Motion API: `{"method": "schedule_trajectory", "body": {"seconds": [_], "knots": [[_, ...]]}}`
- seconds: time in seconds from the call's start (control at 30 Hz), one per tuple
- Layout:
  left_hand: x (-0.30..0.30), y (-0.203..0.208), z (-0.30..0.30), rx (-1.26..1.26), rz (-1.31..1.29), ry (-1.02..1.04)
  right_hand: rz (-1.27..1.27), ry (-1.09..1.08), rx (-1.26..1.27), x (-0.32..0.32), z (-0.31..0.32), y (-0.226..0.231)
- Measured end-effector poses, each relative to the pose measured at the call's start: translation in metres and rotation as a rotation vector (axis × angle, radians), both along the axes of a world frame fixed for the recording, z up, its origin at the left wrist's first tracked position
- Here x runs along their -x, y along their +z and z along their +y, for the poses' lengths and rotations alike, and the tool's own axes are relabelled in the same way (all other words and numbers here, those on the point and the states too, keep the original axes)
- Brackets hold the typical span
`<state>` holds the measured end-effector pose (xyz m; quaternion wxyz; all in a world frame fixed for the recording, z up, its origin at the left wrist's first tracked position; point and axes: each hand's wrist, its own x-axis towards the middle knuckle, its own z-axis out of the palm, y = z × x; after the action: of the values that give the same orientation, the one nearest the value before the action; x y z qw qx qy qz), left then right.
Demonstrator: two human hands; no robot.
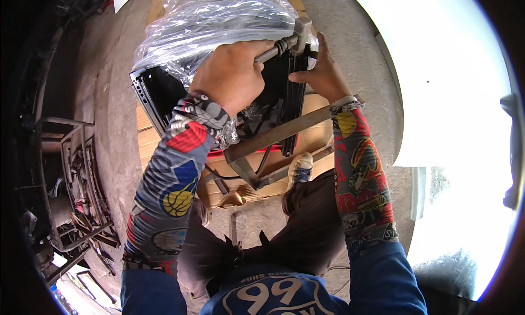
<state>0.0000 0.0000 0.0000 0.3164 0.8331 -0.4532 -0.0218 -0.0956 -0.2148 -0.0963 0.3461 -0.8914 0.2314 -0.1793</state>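
While the left hand (229,77) grips one hammer (284,45) by its handle, fingers wrapped tight, the hammer's head sits at the far right corner of a black metal frame (146,99); whether they touch cannot be told. Two side edges show on the frame: a left one pierced with holes, and a right one where a black rail (292,104) runs from far to near. The right hand (325,72) lays its thumb against that rail, one finger stretched toward the far side; the remaining fingers' grip cannot be told. One sheet of clear plastic (219,20) bunches over the frame's far part. One steel stand (281,133) crosses its near right side, above flattened cardboard (314,132). Two shoes show nearby, the right shoe (301,167) more fully. Bare floor (350,42) opens on both sides, reaching a scrap-filled rack (71,178) at left and one white panel (454,85) at right.
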Motion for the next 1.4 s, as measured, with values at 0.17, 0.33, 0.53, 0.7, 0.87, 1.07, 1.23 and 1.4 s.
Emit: {"method": "schedule_trajectory", "body": {"seconds": [0.17,0.33,0.53,0.7,0.87,1.07,1.23,1.4], "knots": [[-0.001,0.0,0.002,0.087,0.015,0.053,-0.087,0.033,-0.033,0.001,0.0,0.003],[-0.001,-0.007,-0.005,0.076,-0.079,0.011,-0.06,0.008,0.062,-0.002,-0.002,0.0],[-0.004,-0.007,0.008,0.12,-0.018,0.054,-0.08,0.043,-0.035,0.001,-0.01,-0.014],[-0.049,0.028,0.063,0.111,-0.199,0.134,-0.092,0.086,-0.115,-0.009,-0.006,-0.01],[-0.083,0.053,0.16,-0.161,-0.244,0.393,-0.09,0.057,-0.029,-0.007,-0.005,-0.014],[-0.095,0.028,0.211,-0.402,-0.1,0.637,-0.034,-0.005,-0.062,-0.01,-0.004,-0.018],[-0.097,0.026,0.222,-0.213,-0.111,0.645,-0.038,-0.012,-0.065,-0.01,-0.003,-0.015],[-0.084,0.01,0.237,0.221,0.575,0.708,-0.093,0.069,-0.178,-0.011,-0.001,-0.011]]}}
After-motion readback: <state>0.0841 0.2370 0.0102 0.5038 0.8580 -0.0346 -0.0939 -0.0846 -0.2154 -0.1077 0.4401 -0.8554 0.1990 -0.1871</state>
